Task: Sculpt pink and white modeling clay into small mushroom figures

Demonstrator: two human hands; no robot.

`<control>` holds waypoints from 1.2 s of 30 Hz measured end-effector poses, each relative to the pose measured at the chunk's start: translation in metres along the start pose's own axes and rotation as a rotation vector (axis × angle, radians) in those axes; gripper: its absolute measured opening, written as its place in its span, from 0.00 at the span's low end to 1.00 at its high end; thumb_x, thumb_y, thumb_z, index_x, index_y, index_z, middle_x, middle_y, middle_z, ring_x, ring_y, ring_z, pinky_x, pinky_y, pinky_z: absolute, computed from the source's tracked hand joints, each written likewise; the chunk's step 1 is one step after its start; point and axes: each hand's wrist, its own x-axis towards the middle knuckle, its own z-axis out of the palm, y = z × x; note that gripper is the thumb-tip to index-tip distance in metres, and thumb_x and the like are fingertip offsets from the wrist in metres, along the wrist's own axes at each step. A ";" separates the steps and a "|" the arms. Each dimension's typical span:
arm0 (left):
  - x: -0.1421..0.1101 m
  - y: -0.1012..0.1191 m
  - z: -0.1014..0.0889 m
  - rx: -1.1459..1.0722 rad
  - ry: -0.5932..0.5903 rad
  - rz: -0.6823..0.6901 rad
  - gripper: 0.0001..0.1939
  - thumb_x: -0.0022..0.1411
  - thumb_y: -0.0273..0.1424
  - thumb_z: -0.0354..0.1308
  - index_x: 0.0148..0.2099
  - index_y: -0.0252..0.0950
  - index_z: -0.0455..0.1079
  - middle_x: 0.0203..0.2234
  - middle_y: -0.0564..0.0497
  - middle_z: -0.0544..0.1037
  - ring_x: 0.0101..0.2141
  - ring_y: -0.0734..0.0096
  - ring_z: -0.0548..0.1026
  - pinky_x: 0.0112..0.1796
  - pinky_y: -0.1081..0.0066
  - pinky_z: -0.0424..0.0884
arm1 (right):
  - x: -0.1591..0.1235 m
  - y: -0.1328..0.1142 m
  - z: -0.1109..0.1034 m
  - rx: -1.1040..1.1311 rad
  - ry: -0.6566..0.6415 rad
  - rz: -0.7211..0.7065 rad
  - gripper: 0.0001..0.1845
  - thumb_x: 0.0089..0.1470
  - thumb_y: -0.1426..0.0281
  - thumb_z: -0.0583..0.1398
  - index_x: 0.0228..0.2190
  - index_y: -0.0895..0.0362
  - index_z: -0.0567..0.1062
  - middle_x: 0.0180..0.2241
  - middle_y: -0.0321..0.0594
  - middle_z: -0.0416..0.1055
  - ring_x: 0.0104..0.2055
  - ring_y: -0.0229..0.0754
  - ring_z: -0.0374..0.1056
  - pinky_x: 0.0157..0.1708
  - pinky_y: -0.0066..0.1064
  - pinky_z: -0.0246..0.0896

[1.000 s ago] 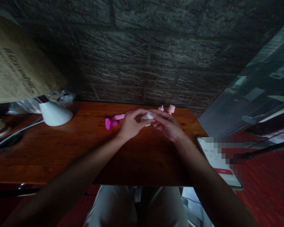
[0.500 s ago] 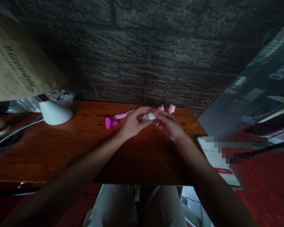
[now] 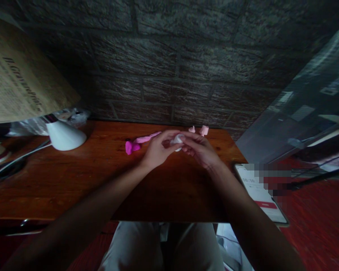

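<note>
My left hand (image 3: 157, 149) and my right hand (image 3: 200, 150) meet over the far middle of the wooden table (image 3: 73, 177). Both pinch a small white lump (image 3: 177, 140) of soft clay-like stuff between their fingertips. Just left of my left hand lies a magenta piece (image 3: 131, 146) with a paler pink strip (image 3: 147, 138) running from it toward my fingers. Two small pale pink bits (image 3: 201, 130) sit by the wall behind my right hand.
A white lamp base (image 3: 65, 136) with a newsprint shade (image 3: 19, 82) stands at the back left, its cable (image 3: 19, 158) trailing left. A phone (image 3: 261, 194) with a lit screen lies at the table's right edge. A brick wall (image 3: 169, 60) closes the back.
My fingers have shifted slightly around the white lump, which looks more tucked between them. The hands stay in the same place over the table.
</note>
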 end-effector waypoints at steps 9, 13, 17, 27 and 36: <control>0.001 0.002 -0.002 0.060 0.032 0.038 0.18 0.57 0.30 0.67 0.50 0.37 0.72 0.45 0.45 0.81 0.44 0.65 0.80 0.47 0.64 0.76 | -0.004 -0.002 0.006 -0.124 -0.077 -0.089 0.24 0.42 0.69 0.72 0.44 0.49 0.79 0.37 0.34 0.78 0.26 0.30 0.66 0.23 0.23 0.59; 0.002 0.000 -0.003 0.047 0.001 0.051 0.18 0.58 0.30 0.66 0.51 0.36 0.71 0.47 0.44 0.81 0.46 0.65 0.80 0.49 0.63 0.76 | -0.003 -0.002 0.007 -0.136 -0.047 -0.125 0.22 0.42 0.70 0.72 0.42 0.50 0.79 0.38 0.35 0.79 0.27 0.32 0.66 0.24 0.24 0.61; 0.003 -0.001 -0.003 0.013 -0.001 0.067 0.19 0.58 0.31 0.66 0.51 0.37 0.71 0.48 0.43 0.80 0.47 0.64 0.79 0.50 0.62 0.75 | -0.003 -0.003 0.005 -0.142 -0.062 -0.134 0.22 0.41 0.68 0.72 0.42 0.50 0.79 0.35 0.34 0.78 0.25 0.32 0.66 0.23 0.25 0.61; 0.000 0.000 -0.002 0.095 0.020 0.088 0.17 0.59 0.31 0.66 0.51 0.37 0.71 0.45 0.44 0.80 0.45 0.64 0.80 0.48 0.62 0.77 | -0.003 -0.003 0.005 -0.144 -0.064 -0.148 0.18 0.45 0.62 0.71 0.41 0.49 0.80 0.32 0.34 0.78 0.23 0.31 0.65 0.21 0.23 0.57; -0.002 0.000 -0.004 0.182 0.023 0.164 0.30 0.57 0.29 0.68 0.60 0.40 0.64 0.56 0.40 0.72 0.48 0.62 0.78 0.47 0.63 0.78 | -0.001 -0.001 0.004 -0.076 0.002 -0.057 0.13 0.48 0.60 0.69 0.37 0.51 0.83 0.29 0.34 0.77 0.22 0.28 0.61 0.20 0.22 0.53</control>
